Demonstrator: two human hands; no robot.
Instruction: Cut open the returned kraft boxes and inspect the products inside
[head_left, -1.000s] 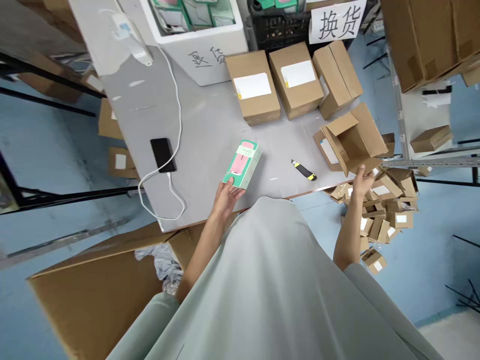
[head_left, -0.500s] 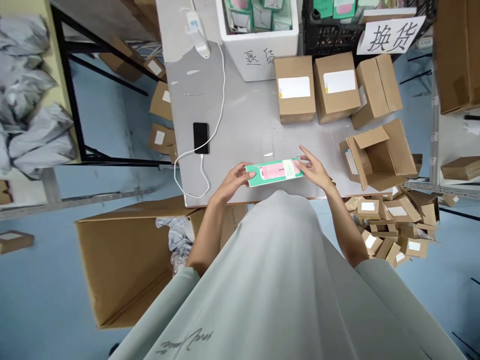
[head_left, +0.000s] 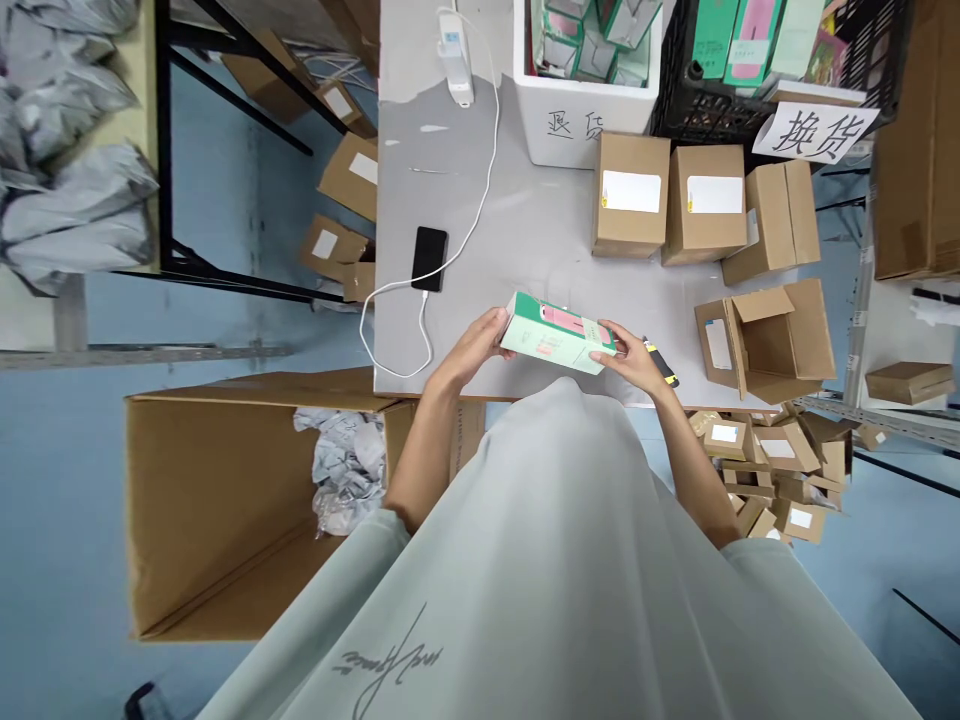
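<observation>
I hold a green and pink product box (head_left: 559,335) lengthwise between both hands, just above the near edge of the grey table (head_left: 525,230). My left hand (head_left: 480,345) grips its left end with fingers curled round it. My right hand (head_left: 634,358) grips its right end. The box is tilted, its green side face turned toward me. A yellow and black utility knife (head_left: 664,365) lies on the table just behind my right hand.
An open, empty cardboard box (head_left: 765,335) stands at the table's right. Three closed cartons (head_left: 701,200) line the back, before a white bin (head_left: 592,75) and black crate (head_left: 772,60). A charging phone (head_left: 429,258) lies left. Large floor carton (head_left: 247,500) at left, small boxes (head_left: 772,465) piled at right.
My right hand left the open cardboard box and joined the left on the green and pink box, which was lifted off the table, turned sideways, then tilted.
</observation>
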